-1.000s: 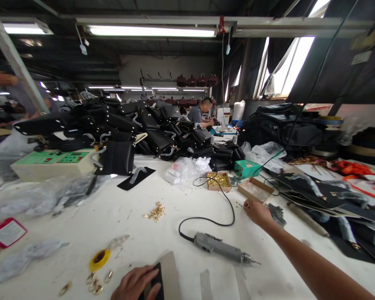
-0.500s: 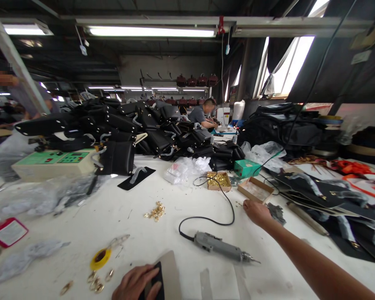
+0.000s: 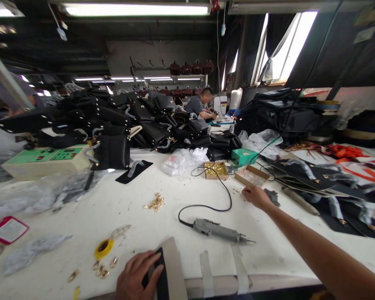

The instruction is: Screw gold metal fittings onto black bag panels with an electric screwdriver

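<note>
At the bottom centre, my left hand [image 3: 139, 277] grips a black strip [image 3: 163, 277] that lies along a grey-beige panel [image 3: 175, 266]. My right hand [image 3: 254, 196] reaches to the tabletop just in front of an open cardboard box [image 3: 251, 176], beside a few tiny metal pieces [image 3: 236, 191]. Its fingertips are together, and whatever they may hold is too small to make out. Between my hands lies a grey electric screwdriver [image 3: 218, 231], its bit pointing right and its black cable curving back.
Gold rings [image 3: 156, 201] and a yellow tape roll [image 3: 103, 248] lie left of centre. A box of brass parts [image 3: 216, 171] and a green box [image 3: 242, 157] stand behind. Black bags [image 3: 112, 152] are piled at the back; a person [image 3: 200, 104] sits beyond.
The view has tilted down, showing the table's front edge and more of the panel under my left hand. My right hand stays near the tiny pieces by the cardboard box.
</note>
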`<state>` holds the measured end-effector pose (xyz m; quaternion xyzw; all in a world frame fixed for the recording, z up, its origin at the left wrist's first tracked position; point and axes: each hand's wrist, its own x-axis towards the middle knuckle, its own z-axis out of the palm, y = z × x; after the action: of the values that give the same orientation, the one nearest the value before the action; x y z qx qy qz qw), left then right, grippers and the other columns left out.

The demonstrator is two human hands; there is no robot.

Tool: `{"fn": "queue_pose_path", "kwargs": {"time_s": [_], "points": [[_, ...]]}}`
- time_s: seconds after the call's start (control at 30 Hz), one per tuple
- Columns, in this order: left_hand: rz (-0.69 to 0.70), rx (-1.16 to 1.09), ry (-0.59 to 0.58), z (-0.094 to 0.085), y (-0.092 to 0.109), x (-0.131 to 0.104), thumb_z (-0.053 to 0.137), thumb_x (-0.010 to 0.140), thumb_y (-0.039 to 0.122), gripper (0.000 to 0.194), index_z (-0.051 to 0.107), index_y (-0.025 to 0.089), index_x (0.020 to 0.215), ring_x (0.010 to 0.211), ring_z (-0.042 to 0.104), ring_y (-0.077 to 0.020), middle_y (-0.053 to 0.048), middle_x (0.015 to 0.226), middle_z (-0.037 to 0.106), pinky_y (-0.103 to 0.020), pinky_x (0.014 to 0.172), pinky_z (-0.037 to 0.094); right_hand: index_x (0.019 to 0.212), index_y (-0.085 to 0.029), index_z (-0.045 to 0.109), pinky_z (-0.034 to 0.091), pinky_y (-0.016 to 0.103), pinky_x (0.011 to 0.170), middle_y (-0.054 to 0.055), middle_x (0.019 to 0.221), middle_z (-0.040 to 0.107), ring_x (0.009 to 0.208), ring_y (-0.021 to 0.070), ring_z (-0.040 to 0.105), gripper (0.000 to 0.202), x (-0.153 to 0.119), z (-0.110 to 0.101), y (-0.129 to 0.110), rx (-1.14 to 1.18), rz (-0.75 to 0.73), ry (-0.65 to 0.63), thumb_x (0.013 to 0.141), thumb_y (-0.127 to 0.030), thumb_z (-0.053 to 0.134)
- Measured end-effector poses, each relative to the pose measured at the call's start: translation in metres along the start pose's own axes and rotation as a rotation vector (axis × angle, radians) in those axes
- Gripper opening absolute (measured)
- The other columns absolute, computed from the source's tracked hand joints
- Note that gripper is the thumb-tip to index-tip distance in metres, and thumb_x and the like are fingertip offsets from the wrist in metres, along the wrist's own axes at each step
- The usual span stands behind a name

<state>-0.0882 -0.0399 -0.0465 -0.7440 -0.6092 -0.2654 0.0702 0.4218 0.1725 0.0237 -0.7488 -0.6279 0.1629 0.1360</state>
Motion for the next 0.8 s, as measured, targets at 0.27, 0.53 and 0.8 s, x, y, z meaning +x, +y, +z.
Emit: {"fn": "queue_pose_path", "kwargs": {"time_s": [0.27,0.53,0.8], "points": [[-0.082,-0.099,0.001,-0.007,0.017,0.008,0.057,0.094,0.068,0.046,0.083,0.033,0.109,0.11,0.072,-0.0278,-0.003,0.116,0.08,-0.045,0.096,0.06,0.107,-0.014,0.079,0.042,0.023,0.056,0.006,0.076,0.075,0.067,0.0166,0.068,0.032,0.011,0.0,0.015,0.219,0.097,0.059,0.096,-0.036,0.058],[-0.099,-0.114,-0.028,-0.005,0.016,0.004,0.057,0.094,0.068,0.045,0.081,0.035,0.112,0.113,0.07,-0.0286,-0.002,0.119,0.079,-0.048,0.097,0.058,0.107,-0.021,0.081,0.045,0.024,0.068,0.003,0.093,0.079,0.084,0.0185,0.07,0.025,0.023,0.01,0.005,0.186,0.049,0.087,0.087,-0.034,0.072],[0.027,-0.029,0.002,0.0,-0.001,0.002,0.066,0.092,0.062,0.036,0.082,0.038,0.113,0.106,0.075,-0.0251,0.001,0.118,0.081,-0.039,0.089,0.065,0.103,-0.024,0.082,0.045,0.027,0.071,0.003,0.102,0.08,0.093,0.0217,0.071,0.022,0.027,0.019,-0.005,0.119,0.076,0.083,0.086,-0.033,0.072]]}}
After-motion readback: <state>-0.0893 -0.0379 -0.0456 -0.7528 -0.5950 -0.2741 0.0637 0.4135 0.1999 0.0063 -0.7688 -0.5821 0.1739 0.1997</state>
